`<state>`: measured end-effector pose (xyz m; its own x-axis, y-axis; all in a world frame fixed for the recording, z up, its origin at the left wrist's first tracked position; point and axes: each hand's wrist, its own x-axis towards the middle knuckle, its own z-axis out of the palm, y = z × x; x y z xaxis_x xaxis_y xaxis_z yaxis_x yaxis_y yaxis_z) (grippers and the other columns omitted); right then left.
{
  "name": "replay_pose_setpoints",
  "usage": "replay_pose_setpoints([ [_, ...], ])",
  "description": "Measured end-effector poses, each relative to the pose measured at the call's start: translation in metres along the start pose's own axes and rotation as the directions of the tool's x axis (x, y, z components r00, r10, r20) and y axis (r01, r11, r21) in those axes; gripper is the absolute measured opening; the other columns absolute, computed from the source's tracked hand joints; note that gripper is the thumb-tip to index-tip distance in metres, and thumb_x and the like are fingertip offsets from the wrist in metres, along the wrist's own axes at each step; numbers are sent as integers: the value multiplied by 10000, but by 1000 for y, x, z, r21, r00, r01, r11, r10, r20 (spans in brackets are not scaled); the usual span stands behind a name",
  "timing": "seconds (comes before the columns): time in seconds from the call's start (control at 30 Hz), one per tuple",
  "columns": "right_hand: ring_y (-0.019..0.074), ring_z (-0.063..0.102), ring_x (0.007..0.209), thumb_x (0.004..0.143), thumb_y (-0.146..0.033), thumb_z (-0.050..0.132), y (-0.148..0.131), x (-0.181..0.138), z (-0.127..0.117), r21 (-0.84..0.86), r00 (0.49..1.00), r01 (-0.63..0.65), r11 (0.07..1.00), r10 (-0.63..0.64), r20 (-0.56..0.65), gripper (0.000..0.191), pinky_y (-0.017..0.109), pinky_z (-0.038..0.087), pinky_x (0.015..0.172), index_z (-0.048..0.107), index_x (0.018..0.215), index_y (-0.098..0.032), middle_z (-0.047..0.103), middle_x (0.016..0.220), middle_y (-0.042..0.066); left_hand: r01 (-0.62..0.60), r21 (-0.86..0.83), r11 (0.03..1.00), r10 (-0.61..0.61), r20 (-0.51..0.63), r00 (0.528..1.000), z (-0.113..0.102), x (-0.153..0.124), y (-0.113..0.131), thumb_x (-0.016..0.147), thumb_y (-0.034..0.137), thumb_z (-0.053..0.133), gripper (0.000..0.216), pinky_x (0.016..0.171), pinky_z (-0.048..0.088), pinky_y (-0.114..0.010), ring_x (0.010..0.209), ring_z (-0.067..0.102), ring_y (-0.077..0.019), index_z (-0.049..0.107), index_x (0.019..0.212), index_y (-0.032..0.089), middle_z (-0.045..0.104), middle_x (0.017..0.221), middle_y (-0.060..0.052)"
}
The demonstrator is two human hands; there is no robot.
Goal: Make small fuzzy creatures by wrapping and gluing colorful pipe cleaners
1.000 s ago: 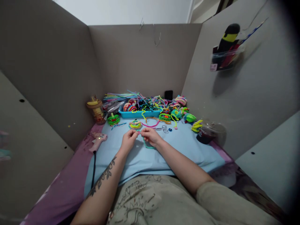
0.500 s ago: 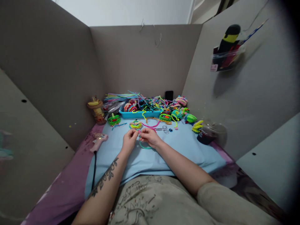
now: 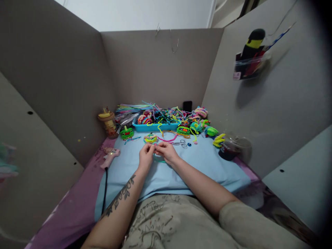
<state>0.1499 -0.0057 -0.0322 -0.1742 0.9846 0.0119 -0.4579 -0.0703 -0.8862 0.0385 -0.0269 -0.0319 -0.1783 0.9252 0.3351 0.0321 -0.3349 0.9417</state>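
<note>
My left hand [image 3: 146,155] and my right hand [image 3: 167,152] meet over the blue cloth, fingertips pinched together on a small pink and teal fuzzy piece, which looks like pipe cleaner. Most of that piece is hidden by the fingers. A teal pipe cleaner [image 3: 159,159] curves out below the right hand. Just beyond the fingers lies a yellow and pastel coiled pipe-cleaner piece [image 3: 150,138]. Scissors [image 3: 183,144], a pink pipe cleaner [image 3: 167,139] and a small blue disc [image 3: 189,144] rest to the right of it.
A blue tray [image 3: 158,128] of tangled pipe cleaners stands at the back. Left are a pink glue gun [image 3: 111,158] with a black cord and a lidded cup [image 3: 108,124]. Right are several fuzzy figures and a dark cup [image 3: 228,151]. Grey panels enclose three sides.
Both hands stay pinched together. The left hand and forearm sit slightly farther right, and less of the pink bit shows between the fingers. The view has shifted slightly.
</note>
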Motion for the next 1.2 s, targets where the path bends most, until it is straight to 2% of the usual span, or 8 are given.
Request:
replay_pose_setpoints([
  [0.13,89,542,444,493,-388,819,0,0,-2,-74,999,29,997,-30,-16,378,196,425,438,574,650,-147,599,517,-24,45,-16,999,-44,27,999,1,0,-3,756,364,584,248,556,351,-201,553,443,-88,550,639,148,515,565,37],
  [0.27,64,445,369,637,-448,725,0,1,-5,-261,986,163,952,-163,21,337,174,306,369,556,652,-157,538,429,-41,156,-19,988,-154,72,985,-2,3,-7,734,407,607,292,446,260,-195,457,346,-67,541,621,146,420,486,61],
  [0.43,54,376,327,678,-473,681,-6,2,-10,-369,986,165,915,-150,68,350,178,250,342,522,615,-168,501,390,-53,226,13,974,-225,178,958,-11,8,-7,716,475,612,350,440,299,-191,475,412,-70,615,756,128,551,607,15],
  [0.53,57,379,313,654,-467,699,-9,2,-15,-394,991,85,915,-37,127,350,176,256,330,522,618,-167,499,382,-55,182,58,982,-188,132,973,-15,7,-4,726,486,590,380,461,341,-196,514,463,-88,633,864,134,584,655,3],
  [0.63,62,398,313,643,-453,706,-11,2,-20,-427,981,53,903,32,190,340,174,278,329,523,630,-167,507,389,-56,78,161,984,-99,128,987,-16,5,-2,736,452,583,333,487,357,-202,514,461,-93,652,805,133,557,588,15],
  [0.8,64,411,323,675,-427,675,-16,-1,-25,-504,967,76,860,60,248,307,171,290,339,512,636,-171,505,394,-59,20,241,970,-72,207,976,-17,4,-6,738,395,581,317,513,384,-219,540,501,-115,680,883,131,618,632,-12],
  [0.93,66,434,343,686,-371,659,-22,-2,-26,-591,954,117,798,76,291,255,168,291,348,518,631,-166,505,406,-58,-27,293,956,-56,274,960,-18,4,-7,739,374,580,265,548,404,-231,572,534,-132,691,803,143,647,649,-24],
  [1.2,69,452,347,675,-330,655,-29,-5,-28,-640,952,89,763,124,280,208,166,300,343,542,635,-160,510,420,-55,-51,312,949,-31,253,967,-18,1,0,681,320,628,187,571,399,-231,604,546,-142,699,719,151,654,636,-31],
])
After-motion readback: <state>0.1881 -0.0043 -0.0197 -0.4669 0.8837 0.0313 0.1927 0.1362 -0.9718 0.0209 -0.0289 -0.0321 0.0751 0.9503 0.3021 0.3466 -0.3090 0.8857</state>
